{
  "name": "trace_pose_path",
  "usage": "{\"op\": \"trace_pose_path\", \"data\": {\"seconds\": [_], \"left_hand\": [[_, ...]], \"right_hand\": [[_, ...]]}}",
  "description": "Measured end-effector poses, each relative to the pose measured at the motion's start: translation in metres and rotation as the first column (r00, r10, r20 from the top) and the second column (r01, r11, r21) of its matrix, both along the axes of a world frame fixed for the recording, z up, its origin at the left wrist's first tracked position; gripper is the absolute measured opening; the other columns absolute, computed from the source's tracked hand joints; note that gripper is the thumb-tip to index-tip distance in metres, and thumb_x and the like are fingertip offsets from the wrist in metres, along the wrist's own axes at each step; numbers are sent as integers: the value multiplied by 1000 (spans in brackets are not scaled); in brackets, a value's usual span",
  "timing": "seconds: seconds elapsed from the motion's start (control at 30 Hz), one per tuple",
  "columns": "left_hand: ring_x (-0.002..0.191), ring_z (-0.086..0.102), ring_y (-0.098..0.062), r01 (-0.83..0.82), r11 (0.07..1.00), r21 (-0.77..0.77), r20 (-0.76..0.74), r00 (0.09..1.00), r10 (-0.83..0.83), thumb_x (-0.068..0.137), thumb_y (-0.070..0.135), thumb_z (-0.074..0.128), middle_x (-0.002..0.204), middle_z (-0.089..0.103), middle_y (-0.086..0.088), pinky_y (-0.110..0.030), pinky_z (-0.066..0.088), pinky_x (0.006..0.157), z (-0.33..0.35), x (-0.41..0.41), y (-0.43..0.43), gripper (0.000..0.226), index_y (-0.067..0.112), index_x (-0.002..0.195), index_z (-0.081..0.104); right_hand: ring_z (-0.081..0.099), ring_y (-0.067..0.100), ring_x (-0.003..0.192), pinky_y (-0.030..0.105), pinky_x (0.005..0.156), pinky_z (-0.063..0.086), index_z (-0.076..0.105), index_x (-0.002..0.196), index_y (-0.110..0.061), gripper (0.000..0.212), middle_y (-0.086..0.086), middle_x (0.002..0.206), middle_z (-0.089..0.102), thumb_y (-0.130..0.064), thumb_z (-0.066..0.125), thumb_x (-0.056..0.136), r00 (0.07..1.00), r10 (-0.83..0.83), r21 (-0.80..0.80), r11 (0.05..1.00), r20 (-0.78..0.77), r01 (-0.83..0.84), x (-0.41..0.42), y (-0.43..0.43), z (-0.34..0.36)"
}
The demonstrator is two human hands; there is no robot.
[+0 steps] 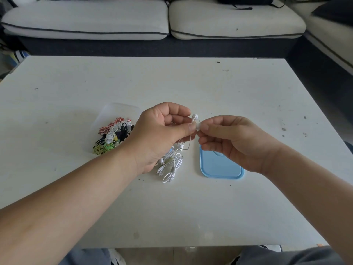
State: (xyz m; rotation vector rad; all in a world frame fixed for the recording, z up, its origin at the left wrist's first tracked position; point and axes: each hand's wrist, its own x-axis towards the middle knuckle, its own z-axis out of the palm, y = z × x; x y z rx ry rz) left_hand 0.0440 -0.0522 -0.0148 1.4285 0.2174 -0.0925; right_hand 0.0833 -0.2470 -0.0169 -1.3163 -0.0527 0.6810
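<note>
**A:** Starting at the left, what could go wrong?

**B:** The clear box [107, 119] holds a tangle [111, 137] of coloured wires, and it sits just beside the left forearm. A sideways sweep could knock it or snag a loop.

**A:** And the hands?

**B:** The left hand [162, 131] has its fingers curled and pinches the white cord [173, 169] just under an earbud [195, 117]. The right hand [233, 138] pinches a small white piece against the left thumb. I think that's a second bud, but the fingers hide most of it.

**A:** And the rest of the cord?

**B:** It hangs down to a loose heap on the table [191, 83], between the box and the blue lid [219, 170]. If the hands pull apart quickly, those loops could tighten into a knot, or the thin wire could strain at the bud.
</note>
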Motion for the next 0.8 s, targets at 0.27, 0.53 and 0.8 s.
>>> {"op": "trace_pose_path", "data": {"seconds": [0.27,0.53,0.8], "left_hand": [[81,76,-33,9,997,-82,-107,994,-18,81,-7,79,91,77,-16,-44,63,87,-1,0,1,31,1,109,68],[78,75,-29,-22,983,-181,-169,986,-9,84,-7,75,99,76,-19,-33,64,76,2,1,3,33,-1,115,65],[80,76,-26,-9,983,-181,-147,989,-18,83,-8,75,102,75,-22,-31,63,75,1,1,3,34,1,114,65]], "right_hand": [[74,31,74,46,73,58,75,82,-9,7,9,77,76,-4,80,85,843,46,-361,915,535,179,-7,2,3],[76,31,79,40,78,59,78,95,-4,7,18,85,77,-1,74,89,918,-50,-219,965,393,146,-4,1,2],[71,38,90,37,80,60,72,104,9,28,32,103,72,-11,72,85,980,-26,-56,998,195,38,0,-2,-4]]}}
